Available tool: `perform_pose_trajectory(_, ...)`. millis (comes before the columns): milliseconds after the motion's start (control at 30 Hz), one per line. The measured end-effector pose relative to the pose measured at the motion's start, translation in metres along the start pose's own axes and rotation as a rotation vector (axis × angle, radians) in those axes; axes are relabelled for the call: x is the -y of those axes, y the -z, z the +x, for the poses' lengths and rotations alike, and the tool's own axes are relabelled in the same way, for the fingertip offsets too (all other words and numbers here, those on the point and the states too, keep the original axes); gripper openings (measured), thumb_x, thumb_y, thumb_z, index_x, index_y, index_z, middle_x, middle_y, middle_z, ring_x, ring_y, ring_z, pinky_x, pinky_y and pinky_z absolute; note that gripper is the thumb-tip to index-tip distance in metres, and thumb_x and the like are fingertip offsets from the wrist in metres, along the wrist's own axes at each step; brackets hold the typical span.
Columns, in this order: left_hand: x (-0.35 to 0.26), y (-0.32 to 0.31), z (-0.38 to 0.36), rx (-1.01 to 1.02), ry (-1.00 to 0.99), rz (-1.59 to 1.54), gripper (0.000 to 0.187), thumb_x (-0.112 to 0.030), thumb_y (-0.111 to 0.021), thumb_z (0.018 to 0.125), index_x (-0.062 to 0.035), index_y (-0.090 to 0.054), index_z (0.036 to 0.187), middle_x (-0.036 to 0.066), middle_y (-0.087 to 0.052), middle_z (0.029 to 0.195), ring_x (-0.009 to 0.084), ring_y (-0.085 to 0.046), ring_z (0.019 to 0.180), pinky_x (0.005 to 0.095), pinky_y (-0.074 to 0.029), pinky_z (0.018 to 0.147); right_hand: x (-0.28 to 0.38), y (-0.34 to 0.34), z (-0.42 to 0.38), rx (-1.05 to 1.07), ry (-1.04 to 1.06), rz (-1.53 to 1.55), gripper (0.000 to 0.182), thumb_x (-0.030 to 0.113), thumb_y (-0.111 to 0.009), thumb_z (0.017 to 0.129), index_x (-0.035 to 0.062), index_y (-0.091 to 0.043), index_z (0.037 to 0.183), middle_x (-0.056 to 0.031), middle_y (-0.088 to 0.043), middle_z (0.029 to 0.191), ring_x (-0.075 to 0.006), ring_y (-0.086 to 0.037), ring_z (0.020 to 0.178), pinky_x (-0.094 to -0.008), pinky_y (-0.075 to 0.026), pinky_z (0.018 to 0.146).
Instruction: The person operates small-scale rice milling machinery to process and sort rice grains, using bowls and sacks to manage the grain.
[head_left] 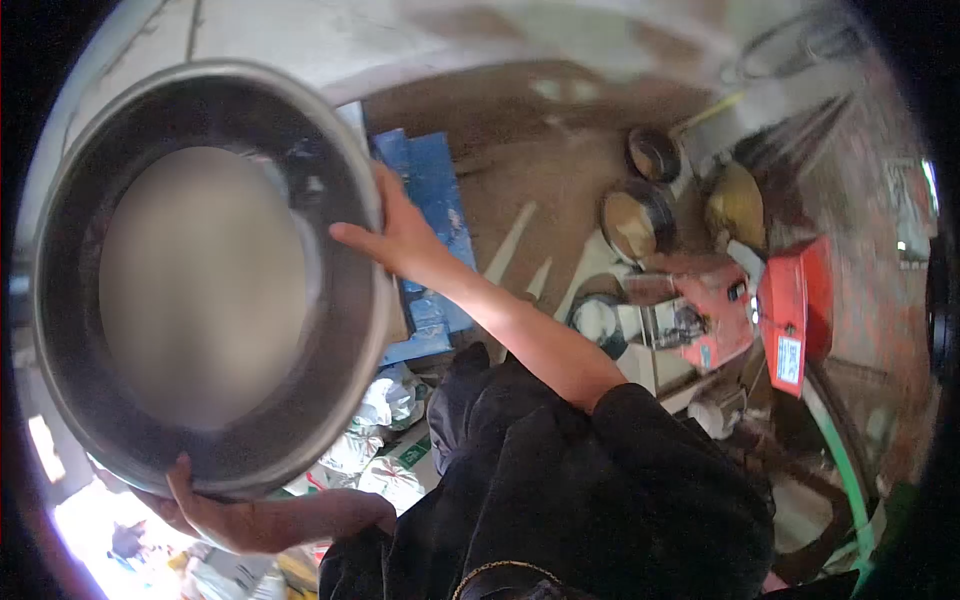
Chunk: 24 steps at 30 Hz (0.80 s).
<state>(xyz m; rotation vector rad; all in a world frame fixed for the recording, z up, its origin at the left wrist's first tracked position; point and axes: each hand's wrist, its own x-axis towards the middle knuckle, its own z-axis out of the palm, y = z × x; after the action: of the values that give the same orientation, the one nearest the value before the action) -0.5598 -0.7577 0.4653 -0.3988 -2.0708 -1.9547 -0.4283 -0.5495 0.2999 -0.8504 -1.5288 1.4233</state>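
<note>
A large round metal basin fills the left of the head view, its open side turned toward me. A blurred pale beige area covers its middle, and I cannot tell whether this is contents. My right hand grips the basin's right side, thumb over the inner wall and the other fingers hidden behind the rim. At the lower edge, my left hand holds the rim with its thumb up on the inside and its palm beneath.
Behind the basin stands a blue flat surface. Shiny packaged bags lie below it. To the right are a red machine with a red hopper, round pans on the floor and a green pole.
</note>
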Motion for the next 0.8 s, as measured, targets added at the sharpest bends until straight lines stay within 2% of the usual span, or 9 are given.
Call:
perform_pose_trajectory(233,0.003,-0.085,-0.118,0.483,-0.074,0.041,0.074,-0.001,-0.065,0.057,-0.0006,-0.042,0.127,0.014,-0.048,0.122,0.0278,-0.045,0.111,0.0391,-0.032,0.099,-0.087,0.163,-0.113,-0.204,-0.562,0.705,0.056,-0.005,-0.062,0.073,0.0001,-0.036,0.123,-0.0179,-0.051,0.111,-0.0257,-0.054,0.1,-0.0374,-0.047,0.085)
perform_pose_trajectory(300,0.02,-0.109,-0.171,0.72,0.151,0.036,0.069,0.001,-0.065,0.06,0.0014,-0.043,0.125,0.015,-0.05,0.12,0.0274,-0.046,0.11,0.0384,-0.032,0.098,-0.132,0.193,-0.172,-0.405,-0.798,0.739,0.06,-0.007,-0.062,0.072,-0.0001,-0.033,0.124,-0.0169,-0.048,0.114,-0.0269,-0.055,0.098,-0.0386,-0.048,0.084)
perform_pose_trajectory(433,0.085,-0.174,-0.295,1.25,0.208,0.426,0.063,0.009,-0.047,0.067,0.0002,-0.039,0.129,0.019,-0.046,0.125,0.0236,-0.044,0.114,0.0314,-0.033,0.097,-0.241,0.235,-0.308,-0.578,-1.091,1.008,0.06,-0.01,-0.06,0.071,0.0002,-0.034,0.123,-0.0151,-0.048,0.113,-0.0267,-0.054,0.098,-0.0361,-0.048,0.086)
perform_pose_trajectory(467,0.117,-0.189,-0.33,1.342,0.287,0.291,0.061,0.009,-0.045,0.067,0.0015,-0.039,0.128,0.019,-0.045,0.127,0.0256,-0.041,0.119,0.0318,-0.031,0.098,-0.255,0.245,-0.325,-0.602,-1.111,1.016,0.06,-0.01,-0.06,0.071,0.0002,-0.034,0.123,-0.0151,-0.048,0.113,-0.0267,-0.054,0.098,-0.0361,-0.048,0.086)
perform_pose_trajectory(533,0.214,-0.204,-0.402,1.487,0.074,0.37,0.054,0.004,-0.046,0.069,0.0048,-0.042,0.123,0.025,-0.047,0.123,0.0302,-0.046,0.115,0.0334,-0.035,0.096,-0.281,0.263,-0.366,-0.717,-1.228,1.165,0.045,-0.01,-0.057,0.072,-0.0007,-0.043,0.114,-0.0117,-0.053,0.103,-0.0237,-0.056,0.094,-0.0325,-0.051,0.078)
perform_pose_trajectory(600,0.289,-0.226,-0.476,1.604,0.368,0.383,0.05,0.0,-0.048,0.07,0.0062,-0.045,0.119,0.024,-0.052,0.115,0.031,-0.051,0.109,0.0347,-0.037,0.092,-0.343,0.274,-0.44,-0.77,-1.311,1.141,0.036,-0.005,-0.058,0.072,0.0004,-0.047,0.107,-0.01,-0.054,0.094,-0.0212,-0.056,0.085,-0.0307,-0.05,0.071)
perform_pose_trajectory(667,0.387,-0.228,-0.559,1.677,0.303,0.608,0.044,-0.005,-0.05,0.07,0.0035,-0.051,0.113,0.024,-0.057,0.106,0.0347,-0.055,0.1,0.037,-0.041,0.087,-0.422,0.278,-0.544,-0.795,-1.298,0.928,0.028,-0.001,-0.058,0.073,0.0016,-0.051,0.099,-0.0082,-0.055,0.085,-0.0187,-0.057,0.076,-0.0288,-0.05,0.064)
perform_pose_trajectory(733,0.515,-0.204,-0.652,1.728,0.433,0.512,0.044,-0.01,-0.052,0.071,0.0006,-0.053,0.114,0.024,-0.056,0.107,0.0341,-0.054,0.102,0.0382,-0.04,0.087,-0.46,0.292,-0.586,-0.869,-1.315,0.84,0.021,0.003,-0.058,0.073,0.0031,-0.053,0.093,-0.0066,-0.055,0.077,-0.0166,-0.057,0.068,-0.0277,-0.048,0.057)
perform_pose_trajectory(800,0.55,-0.205,-0.709,1.895,0.626,0.474,0.041,-0.018,-0.052,0.077,0.0022,-0.054,0.112,0.014,-0.06,0.099,0.0219,-0.056,0.086,0.0328,-0.042,0.081,-0.481,0.315,-0.6,-1.12,-1.414,0.938,0.016,0.002,-0.058,0.072,0.0048,-0.052,0.087,-0.0051,-0.055,0.076,-0.0149,-0.055,0.063,-0.0256,-0.047,0.053)
